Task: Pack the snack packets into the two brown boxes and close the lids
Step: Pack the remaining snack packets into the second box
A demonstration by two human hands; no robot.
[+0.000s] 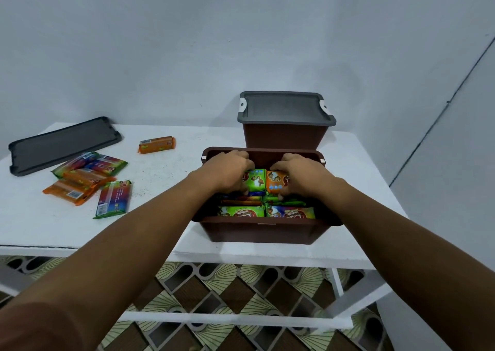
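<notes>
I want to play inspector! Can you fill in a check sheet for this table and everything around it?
Surface: white table, speckled with dirt.
Job's things: open box nearly full of packets; closed box behind; loose lid far left; six loose packets on the left.
Clutter: nothing seen.
Grips: left hand and right hand both pressing packets inside the open box.
Cables: nothing seen.
Surroundings: pale wall; patterned floor.

A plain room in a home: bare pale walls [160, 42] behind a white table [166, 168], patterned floor tiles [227, 291] beneath it.
</notes>
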